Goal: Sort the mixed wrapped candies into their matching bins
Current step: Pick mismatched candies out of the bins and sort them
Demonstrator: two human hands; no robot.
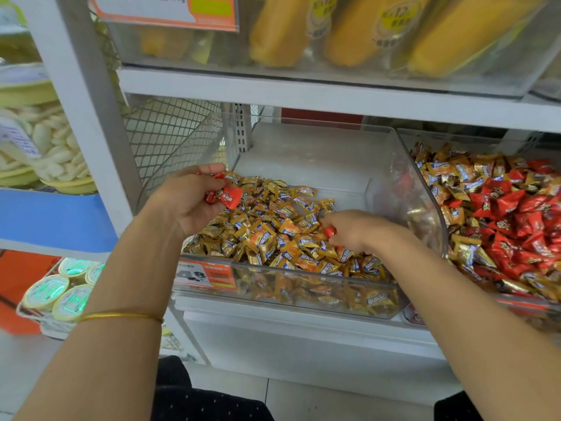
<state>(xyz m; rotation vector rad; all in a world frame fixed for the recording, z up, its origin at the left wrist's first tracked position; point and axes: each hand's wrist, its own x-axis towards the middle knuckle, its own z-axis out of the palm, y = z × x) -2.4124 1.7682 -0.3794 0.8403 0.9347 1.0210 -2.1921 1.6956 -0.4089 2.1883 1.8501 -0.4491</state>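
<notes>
The left hand (188, 202) is cupped palm-up over the back left of the middle bin (303, 159), its fingers curled round a small clutch of red candies (226, 196); at least 2 show, and how many more lie under the fingers cannot be told. The right hand (358, 230) is down among the gold candies (273, 232), thumb and fingertips pinching 1 red candy (330, 231) at the surface of the heap. The step in hand looks like picking red strays out of the gold bin and hoarding them in the left hand. The next move likely calls for lifting that pinched piece clear without dragging gold wrappers along, then passing it to the left hand or carrying it across to the right bin (425, 189). That bin holds red and gold jumbled together (so it will need sorting too). The wrappers are small, glossy, pillow-shaped with crimped ends, and probably slippery and prone to shift when the heap is disturbed.
</notes>
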